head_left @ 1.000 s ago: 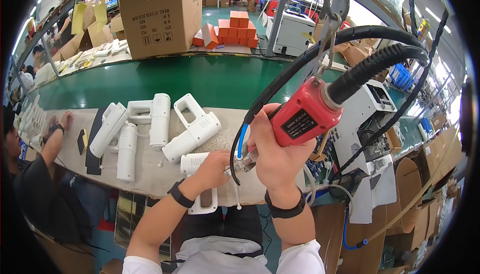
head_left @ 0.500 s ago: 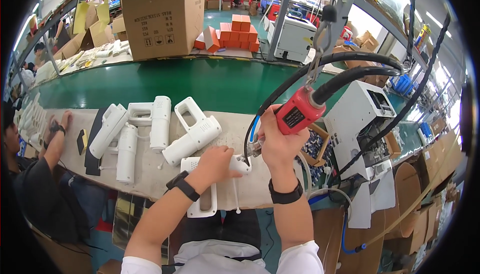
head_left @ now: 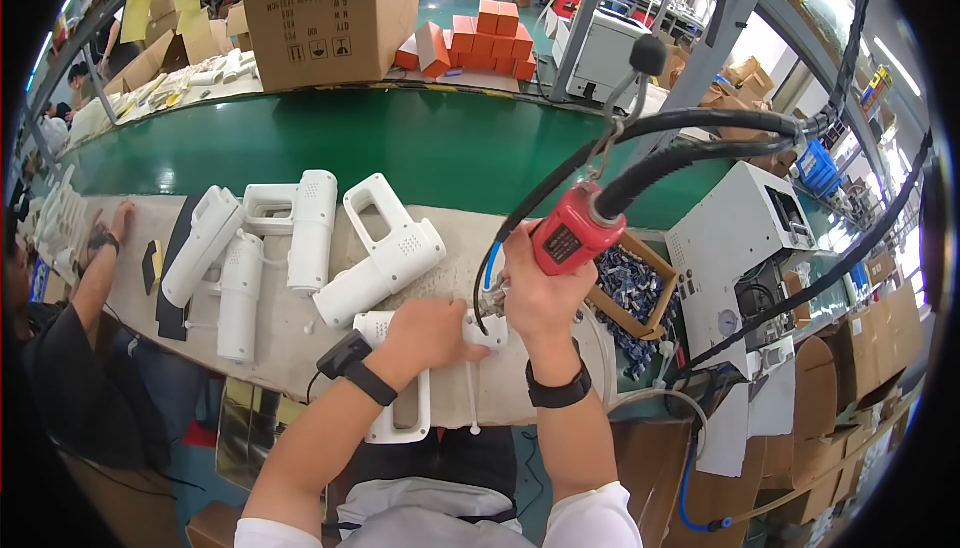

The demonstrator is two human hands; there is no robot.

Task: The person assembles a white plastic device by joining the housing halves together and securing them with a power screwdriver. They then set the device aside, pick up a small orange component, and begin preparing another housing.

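My left hand (head_left: pixel 425 336) is closed over a white handheld housing (head_left: pixel 400 434) at the table's near edge. Its loop handle points toward me, and a thin white lead hangs beside it. My right hand (head_left: pixel 545 293) grips a red hanging power screwdriver (head_left: pixel 575 231), with black cables at its top. The screwdriver's metal lower end sits over the housing's right end; whether its tip touches cannot be made out. Beyond my left hand lies another white housing (head_left: pixel 380 258) with a loop handle. Further left are a white housing (head_left: pixel 312 233), a second (head_left: pixel 240 298) and a tilted one (head_left: pixel 203 243).
A cardboard tray (head_left: pixel 635 288) of small dark parts lies right of my right hand, beside a white machine (head_left: pixel 740 248). Across the green surface (head_left: pixel 330 148) stand a large carton (head_left: pixel 325 18) and orange boxes (head_left: pixel 490 43). A co-worker's arm (head_left: pixel 100 268) rests at the left.
The view has shifted a little. My right hand and the screwdriver have moved slightly left toward the housing. My left hand keeps its hold, and the co-worker's hand has moved slightly.
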